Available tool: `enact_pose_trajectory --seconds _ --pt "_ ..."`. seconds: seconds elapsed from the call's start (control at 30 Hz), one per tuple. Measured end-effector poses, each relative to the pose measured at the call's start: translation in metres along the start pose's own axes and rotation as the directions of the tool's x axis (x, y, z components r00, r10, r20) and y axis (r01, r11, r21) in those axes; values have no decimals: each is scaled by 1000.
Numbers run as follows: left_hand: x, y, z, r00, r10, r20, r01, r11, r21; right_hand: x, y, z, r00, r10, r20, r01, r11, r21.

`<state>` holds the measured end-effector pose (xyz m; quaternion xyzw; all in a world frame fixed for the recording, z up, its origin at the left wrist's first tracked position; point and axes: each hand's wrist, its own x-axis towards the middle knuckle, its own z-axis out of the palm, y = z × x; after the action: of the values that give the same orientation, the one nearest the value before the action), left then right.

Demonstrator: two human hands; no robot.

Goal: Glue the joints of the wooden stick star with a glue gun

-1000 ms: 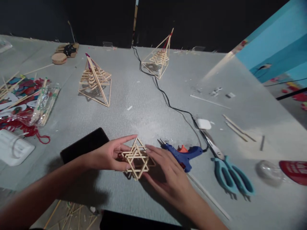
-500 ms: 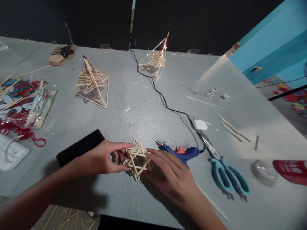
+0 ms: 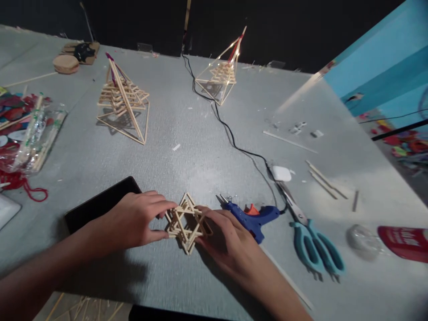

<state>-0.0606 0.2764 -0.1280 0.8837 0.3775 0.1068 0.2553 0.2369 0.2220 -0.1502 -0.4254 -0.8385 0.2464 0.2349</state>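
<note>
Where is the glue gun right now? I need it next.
In the head view the blue glue gun lies on the grey table, just right of the right hand, with the teal scissors further right.

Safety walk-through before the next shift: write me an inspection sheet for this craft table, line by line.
Surface: grey textured tabletop, scattered with small scraps.
Job's things: small stacked wooden-stick star frame lying on the table between both hands.
Clutter: two wooden-stick pyramids, blue hot glue gun, teal-handled scissors, black flat tablet, loose wooden sticks, plastic bag of sticks, red yarn.
Grippers: left hand and right hand, fingers pinching the frame's sides.
Cables: black cord running across the table to the glue gun.
Surroundings: black backdrop; blue panel at right.
</note>
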Motion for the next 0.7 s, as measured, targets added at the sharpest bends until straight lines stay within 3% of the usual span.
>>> enact_pose_trajectory --seconds 0.17,0.7 --pt "1 2 3 1000 6 -5 -6 1000 -2 1 2 -2 994 68 83 -65 997 -38" --pt "4 7 6 982 -139 131 140 990 0 0 -4 -8 995 75 70 -63 986 -154"
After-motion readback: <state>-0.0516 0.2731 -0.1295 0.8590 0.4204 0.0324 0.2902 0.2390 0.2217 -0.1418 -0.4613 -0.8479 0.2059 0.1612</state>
